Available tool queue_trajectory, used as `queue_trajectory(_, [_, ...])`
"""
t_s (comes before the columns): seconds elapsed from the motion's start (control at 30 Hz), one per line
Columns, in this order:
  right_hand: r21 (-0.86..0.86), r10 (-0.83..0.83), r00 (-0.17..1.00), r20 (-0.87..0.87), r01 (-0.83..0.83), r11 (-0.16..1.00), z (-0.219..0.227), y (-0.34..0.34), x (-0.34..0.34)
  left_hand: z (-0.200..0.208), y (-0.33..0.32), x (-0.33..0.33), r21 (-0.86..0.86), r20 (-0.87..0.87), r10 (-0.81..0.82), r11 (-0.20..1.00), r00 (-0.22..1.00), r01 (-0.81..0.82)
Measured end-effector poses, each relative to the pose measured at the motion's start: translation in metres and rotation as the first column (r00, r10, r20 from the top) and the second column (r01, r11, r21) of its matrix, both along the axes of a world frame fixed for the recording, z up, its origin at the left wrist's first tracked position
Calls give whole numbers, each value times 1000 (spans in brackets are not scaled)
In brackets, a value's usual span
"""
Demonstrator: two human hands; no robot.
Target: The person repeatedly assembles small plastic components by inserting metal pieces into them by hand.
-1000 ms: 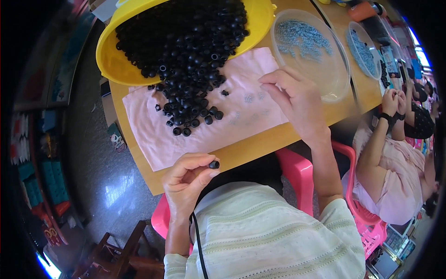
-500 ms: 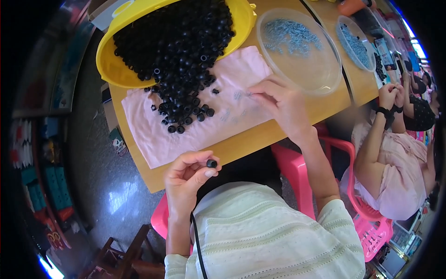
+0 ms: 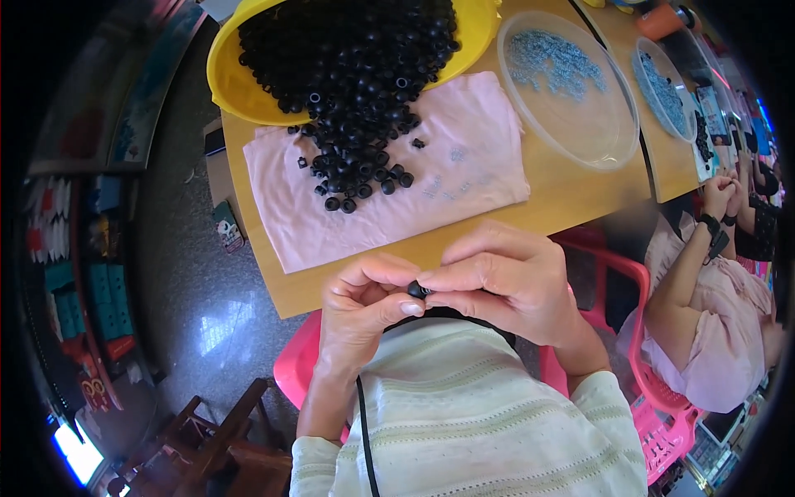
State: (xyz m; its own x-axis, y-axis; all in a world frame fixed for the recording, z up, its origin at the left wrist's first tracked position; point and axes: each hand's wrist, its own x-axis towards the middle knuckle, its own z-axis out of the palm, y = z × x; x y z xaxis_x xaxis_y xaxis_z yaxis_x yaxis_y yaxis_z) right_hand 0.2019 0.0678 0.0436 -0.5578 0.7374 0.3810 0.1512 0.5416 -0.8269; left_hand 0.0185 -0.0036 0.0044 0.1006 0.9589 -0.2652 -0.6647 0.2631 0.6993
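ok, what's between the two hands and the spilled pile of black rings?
Head view: bare pink cloth, then a strip of wooden table edge. Both hands, left hand and right hand, pinch one black ring.

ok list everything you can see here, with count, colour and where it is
small ring parts: many, black, heaped in the basin and spilling onto the cloth
basin: one, yellow, top left of the table
cloth: one, pale pink, spread on the table
table: one, light wood
clear dishes: two, holding small blue-grey pieces, top right
chairs: pink plastic, count unclear
other person: one, pink top, seated at right
left hand: fingers pinch one black ring
right hand: fingers meet the same ring
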Motion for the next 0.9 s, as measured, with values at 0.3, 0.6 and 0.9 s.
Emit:
queue_trajectory(0.3, [245,-99,986,132,64,967,-15,-19,-10,-4,3,-6,-61,106,36,998,994,-29])
queue_trajectory(0.6, [288,-291,917,273,211,934,-28,63,-11,-8,2,-19,-1,86,15,1000,996,-15])
queue_trajectory(0.9, [416,-303,827,473,93,905,-35,79,-31,-13,-2,-24,33,64,9,999,998,-11])
